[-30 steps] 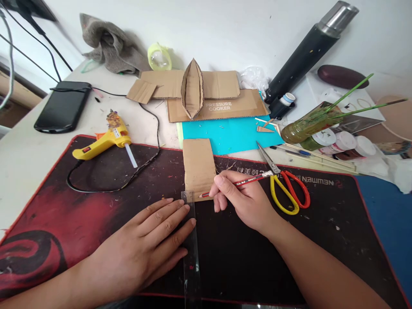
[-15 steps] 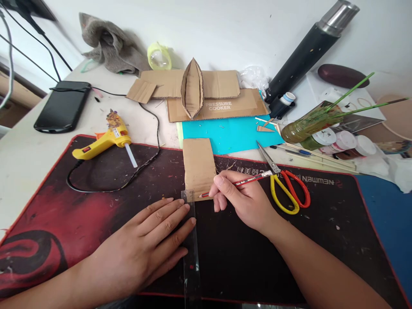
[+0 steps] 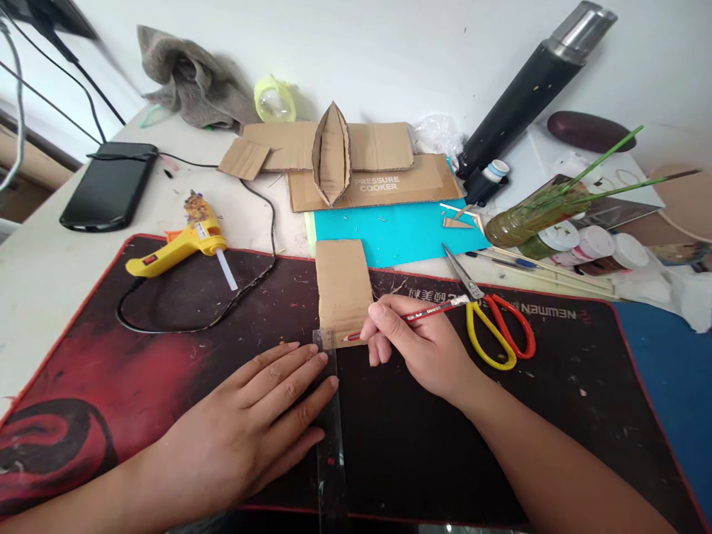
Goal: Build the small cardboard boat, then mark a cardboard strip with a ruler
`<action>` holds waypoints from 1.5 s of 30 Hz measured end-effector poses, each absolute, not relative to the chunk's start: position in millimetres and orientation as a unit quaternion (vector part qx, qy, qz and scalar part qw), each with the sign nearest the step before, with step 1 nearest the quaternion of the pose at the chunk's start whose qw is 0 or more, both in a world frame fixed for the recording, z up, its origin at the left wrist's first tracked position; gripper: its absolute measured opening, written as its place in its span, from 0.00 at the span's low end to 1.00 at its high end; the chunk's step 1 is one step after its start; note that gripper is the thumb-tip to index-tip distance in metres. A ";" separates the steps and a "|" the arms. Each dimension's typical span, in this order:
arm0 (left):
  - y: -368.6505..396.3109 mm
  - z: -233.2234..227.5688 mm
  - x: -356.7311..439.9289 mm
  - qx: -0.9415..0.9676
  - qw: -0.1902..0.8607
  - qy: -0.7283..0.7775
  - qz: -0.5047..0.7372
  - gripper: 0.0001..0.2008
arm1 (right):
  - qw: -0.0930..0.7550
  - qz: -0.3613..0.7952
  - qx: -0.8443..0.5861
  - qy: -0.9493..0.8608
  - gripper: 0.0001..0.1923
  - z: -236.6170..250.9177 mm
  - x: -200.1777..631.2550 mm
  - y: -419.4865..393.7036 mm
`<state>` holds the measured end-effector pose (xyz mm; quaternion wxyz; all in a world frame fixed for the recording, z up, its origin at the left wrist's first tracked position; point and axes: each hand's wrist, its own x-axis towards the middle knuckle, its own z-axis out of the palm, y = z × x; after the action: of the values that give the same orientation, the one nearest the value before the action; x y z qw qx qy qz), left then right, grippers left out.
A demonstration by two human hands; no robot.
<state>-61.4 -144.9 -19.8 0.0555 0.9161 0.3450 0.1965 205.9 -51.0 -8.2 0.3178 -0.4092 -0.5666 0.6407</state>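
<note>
My left hand (image 3: 272,408) lies flat, fingers stretched out, with its fingertips pressing on a clear ruler (image 3: 332,445). The ruler's far end overlaps the near left corner of a rectangular cardboard piece (image 3: 345,282) on the dark mat (image 3: 411,452). Between the thumb and fingers of my right hand (image 3: 414,341) is a red and black pencil (image 3: 426,314). Its tip is at the cardboard's near edge, just right of the ruler. Just beyond my right hand rest scissors (image 3: 483,315) with one yellow and one red handle, blades apart.
A yellow glue gun (image 3: 181,245) with its cord lies on the left, near a black phone-like device (image 3: 108,185). Behind are a pointed cardboard form (image 3: 332,156), a blue sheet (image 3: 383,233) and a lettered cardboard panel (image 3: 428,178). Paint jars (image 3: 592,245) and a black thermos (image 3: 523,96) stand right.
</note>
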 end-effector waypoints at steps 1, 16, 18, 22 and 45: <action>-144.8 -19.4 -61.5 0.916 0.057 0.345 0.196 0.20 | 0.319 0.641 -0.411 -0.564 0.28 -8.1 205.8 -51.2; -144.7 -21.7 -59.4 0.911 0.061 0.351 0.206 0.19 | 0.325 0.626 -0.409 -0.579 0.25 -12.4 205.3 -52.1; -144.2 -20.6 -59.4 0.912 0.059 0.350 0.205 0.18 | 0.325 0.620 -0.409 -0.586 0.24 -12.9 205.1 -52.2; -143.5 -19.6 -59.1 0.912 0.058 0.350 0.205 0.17 | 0.322 0.610 -0.403 -0.601 0.24 -13.7 204.8 -52.5; -143.4 -20.2 -59.2 0.912 0.062 0.352 0.199 0.18 | 0.307 0.568 -0.409 -0.645 0.23 -14.1 206.4 -53.3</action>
<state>-59.2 -143.4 -20.2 0.0616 0.9124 0.3520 0.1995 206.4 -53.3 -14.1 0.3074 -0.4092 -0.6449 0.5675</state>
